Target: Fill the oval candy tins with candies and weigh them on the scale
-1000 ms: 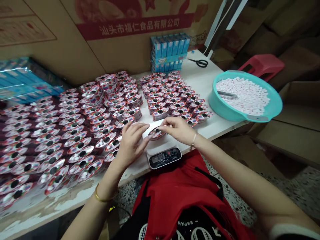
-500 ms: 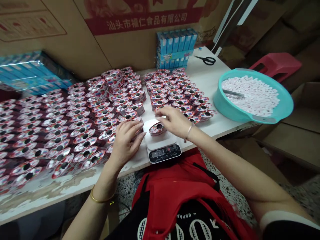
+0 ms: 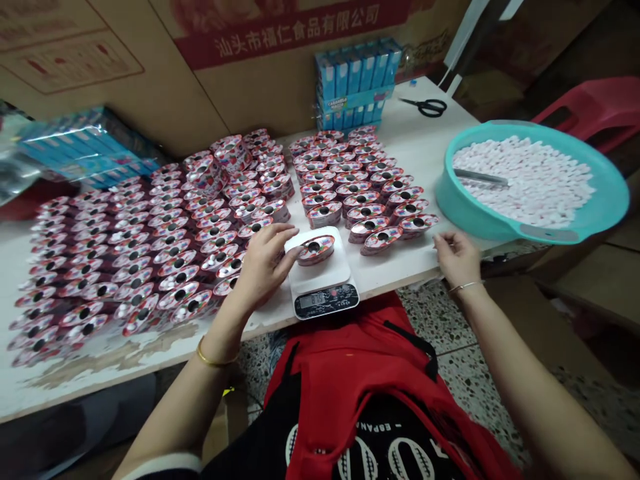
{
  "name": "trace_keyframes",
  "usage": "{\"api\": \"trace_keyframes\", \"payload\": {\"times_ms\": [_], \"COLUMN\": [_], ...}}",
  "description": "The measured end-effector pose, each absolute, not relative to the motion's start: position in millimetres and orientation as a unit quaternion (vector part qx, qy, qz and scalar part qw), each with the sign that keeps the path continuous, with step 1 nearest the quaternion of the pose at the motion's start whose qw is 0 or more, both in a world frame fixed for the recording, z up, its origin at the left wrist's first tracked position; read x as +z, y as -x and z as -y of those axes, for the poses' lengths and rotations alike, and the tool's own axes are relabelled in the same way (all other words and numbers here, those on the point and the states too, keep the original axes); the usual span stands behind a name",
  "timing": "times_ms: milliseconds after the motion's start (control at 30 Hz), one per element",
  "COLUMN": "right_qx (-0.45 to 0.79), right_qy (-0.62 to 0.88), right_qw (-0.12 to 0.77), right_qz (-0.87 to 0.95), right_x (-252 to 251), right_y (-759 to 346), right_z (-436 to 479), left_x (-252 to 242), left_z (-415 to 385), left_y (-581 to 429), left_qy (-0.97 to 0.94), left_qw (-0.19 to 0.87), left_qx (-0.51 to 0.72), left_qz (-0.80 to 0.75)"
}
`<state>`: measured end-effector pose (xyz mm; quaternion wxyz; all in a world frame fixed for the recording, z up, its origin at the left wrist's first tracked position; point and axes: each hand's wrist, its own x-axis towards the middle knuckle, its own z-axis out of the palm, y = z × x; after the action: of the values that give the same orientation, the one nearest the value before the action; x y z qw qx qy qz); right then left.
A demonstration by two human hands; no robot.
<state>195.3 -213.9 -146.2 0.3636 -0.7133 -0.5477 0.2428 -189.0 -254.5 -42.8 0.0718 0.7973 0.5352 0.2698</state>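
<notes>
A small oval red-and-pink box (image 3: 318,251) with a dark round hole sits on the white plate of a digital scale (image 3: 327,301). My left hand (image 3: 266,265) reaches in from the left, thumb and fingertips at the left end of that box; the thumb and fingers are apart. Over the table edge, between the boxes and the teal basin (image 3: 480,215), my right hand (image 3: 457,259) has its fingers curled together; whether something small is between them is hidden. The basin holds a heap of small white pieces (image 3: 530,180) and a metal scoop or tongs (image 3: 481,177).
Rows of similar boxes (image 3: 133,270) cover the table's left, with another block (image 3: 345,177) behind the scale. Black scissors (image 3: 431,107) and blue packs (image 3: 355,87) lie at the back. A red stool (image 3: 590,107) stands beyond the basin.
My right hand has left the box on the scale and moved right, towards the basin. My left hand has come closer to the box. The view has shifted slightly.
</notes>
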Motion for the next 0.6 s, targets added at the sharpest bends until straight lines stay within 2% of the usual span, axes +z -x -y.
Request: {"api": "trace_keyframes", "payload": {"times_ms": [100, 267, 333, 467, 600], "right_qx": [0.200, 0.196, 0.189, 0.155, 0.161], "right_qy": [0.727, 0.697, 0.685, 0.681, 0.672], "right_qw": [0.369, 0.400, 0.419, 0.458, 0.483], "right_qz": [0.543, 0.563, 0.565, 0.551, 0.538], "right_x": [-163, -160, -158, -162, -160], "right_y": [-202, -198, -193, -185, -185], "right_z": [205, 190, 185, 176, 177], "left_x": [-41, -38, -31, 5, 28], "left_z": [246, 236, 215, 124, 2], "left_y": [177, 165, 164, 128, 44], "left_qy": [-0.817, -0.841, -0.844, -0.852, -0.885], "left_qw": [0.076, 0.096, 0.091, 0.010, -0.014], "left_qx": [0.194, 0.054, 0.082, 0.214, 0.212], "left_qz": [-0.538, -0.529, -0.522, -0.478, -0.414]}}
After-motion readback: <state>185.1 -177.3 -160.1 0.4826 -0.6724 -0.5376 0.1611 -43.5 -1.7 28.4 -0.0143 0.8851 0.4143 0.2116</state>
